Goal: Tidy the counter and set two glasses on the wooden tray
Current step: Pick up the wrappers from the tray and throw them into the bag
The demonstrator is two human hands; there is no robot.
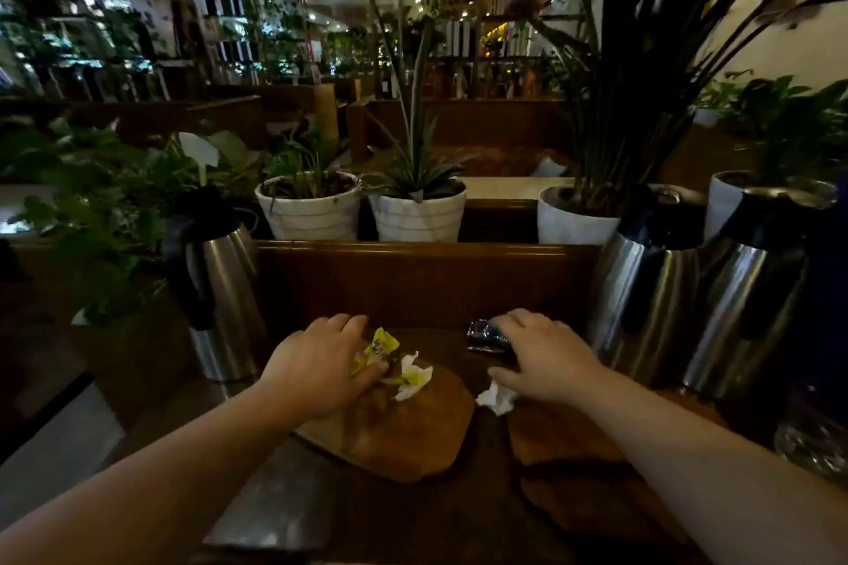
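We see the wooden tray (404, 436), a rounded brown slab, lying on the dark counter (459, 532) directly in front of us. Crumpled yellow and white wrappers (394, 362) rest on its far edge. The left hand (321, 367) covers them, fingers curled and closed on the yellow wrapper. The right hand (541, 358) lies palm-down, fingers spread, over a dark shiny object (484, 335); a white tissue (495, 399) sits beneath its thumb. Steel jugs (679, 289) flank both sides.
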